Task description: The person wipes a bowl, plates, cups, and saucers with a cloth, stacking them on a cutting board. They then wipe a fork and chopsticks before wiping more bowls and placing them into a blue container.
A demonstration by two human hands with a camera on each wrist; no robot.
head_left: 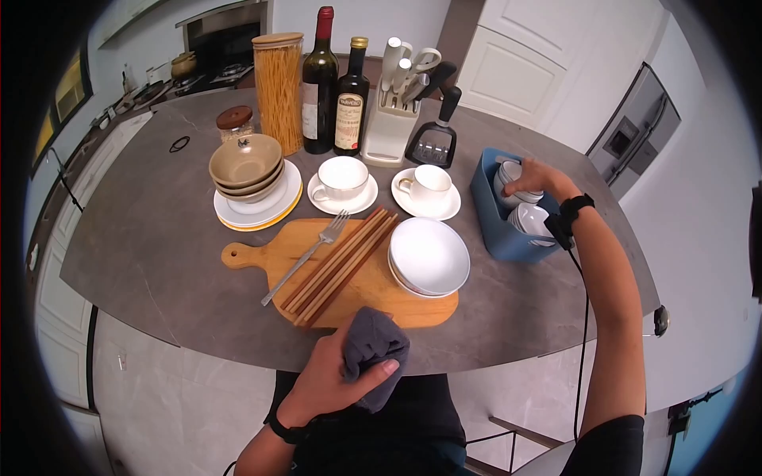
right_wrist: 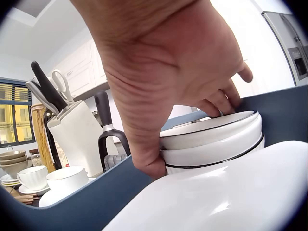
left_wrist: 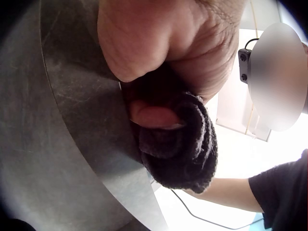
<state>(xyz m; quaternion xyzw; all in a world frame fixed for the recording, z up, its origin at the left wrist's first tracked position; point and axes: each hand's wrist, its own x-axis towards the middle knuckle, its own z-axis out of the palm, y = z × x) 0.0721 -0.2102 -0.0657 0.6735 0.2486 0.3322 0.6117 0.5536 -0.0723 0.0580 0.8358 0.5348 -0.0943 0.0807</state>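
My left hand [head_left: 332, 379] grips a bunched dark grey cloth [head_left: 376, 349] in front of the table's near edge, with the thumb lying across it. In the left wrist view the cloth [left_wrist: 180, 149] is folded around the fingers. My right hand [head_left: 536, 179] reaches into a blue bin [head_left: 508, 238] at the right of the table. There it holds a stack of white bowls with dark rims [right_wrist: 211, 139], thumb against the near side and fingers at the far rim. Close by in the same bin are more white bowls [head_left: 530, 216].
On a wooden cutting board [head_left: 432, 313] lie a fork [head_left: 317, 242], several chopsticks [head_left: 341, 266] and stacked white bowls [head_left: 430, 255]. Behind stand two cups on saucers, brown bowls on plates [head_left: 248, 163], a pasta jar, two bottles and a knife block [head_left: 389, 131]. A cable hangs from the right wrist.
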